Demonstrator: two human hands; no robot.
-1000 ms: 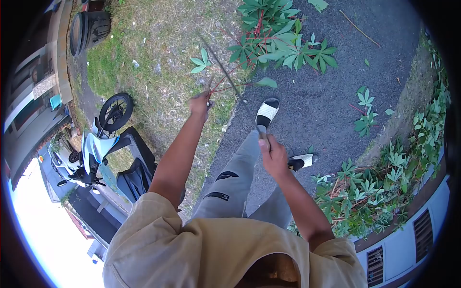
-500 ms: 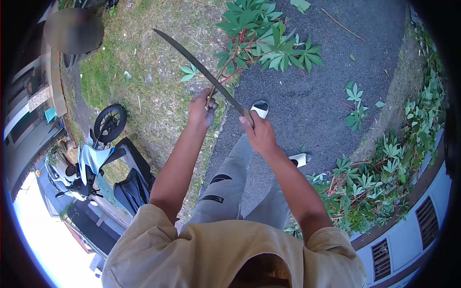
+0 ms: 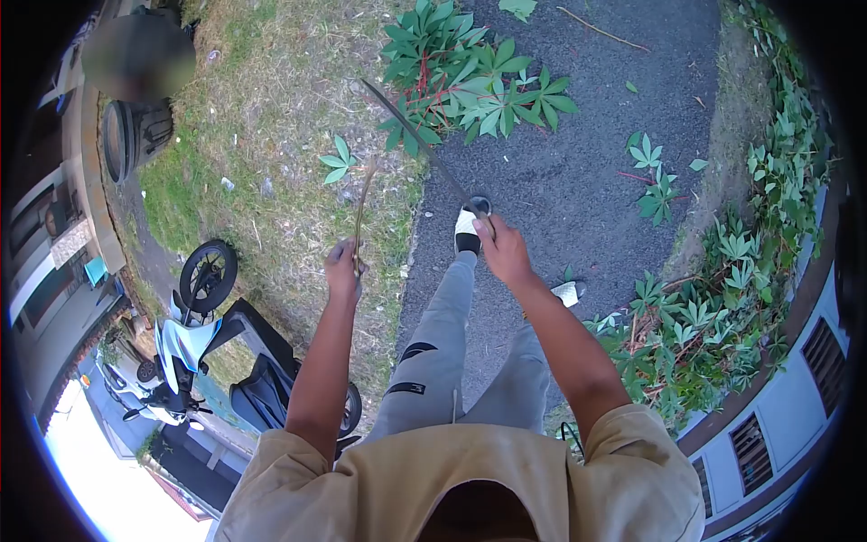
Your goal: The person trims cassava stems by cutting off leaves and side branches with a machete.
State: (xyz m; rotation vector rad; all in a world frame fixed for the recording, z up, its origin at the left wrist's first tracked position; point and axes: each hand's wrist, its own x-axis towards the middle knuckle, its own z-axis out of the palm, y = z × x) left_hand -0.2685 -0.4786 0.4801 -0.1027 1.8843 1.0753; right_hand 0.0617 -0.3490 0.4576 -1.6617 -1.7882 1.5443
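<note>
My right hand [image 3: 504,251] is closed round the handle of a machete [image 3: 420,140]. Its long dark blade slants up and to the left, its tip by the leaves. In my left hand [image 3: 343,269] is a thin brown branch [image 3: 363,203], pointing upward, its upper end bare. A leafy cassava-like top [image 3: 470,86] with red leaf stalks lies beyond the blade, across the edge of grass and asphalt, apart from the branch. A single leaf [image 3: 339,161] rests on the grass left of the branch tip.
A parked motorbike [image 3: 257,361] stands at the left. Piled cut greenery [image 3: 695,316] lines the wall [image 3: 777,406] on the right. Leaf sprigs [image 3: 657,194] and a thin twig [image 3: 601,27] lie on the asphalt [image 3: 578,181]. My foot in a white sandal [image 3: 466,226] is below the machete.
The branch in my left hand has come apart from the leafy top and moved down and left. The machete has swung more upright, its tip further right.
</note>
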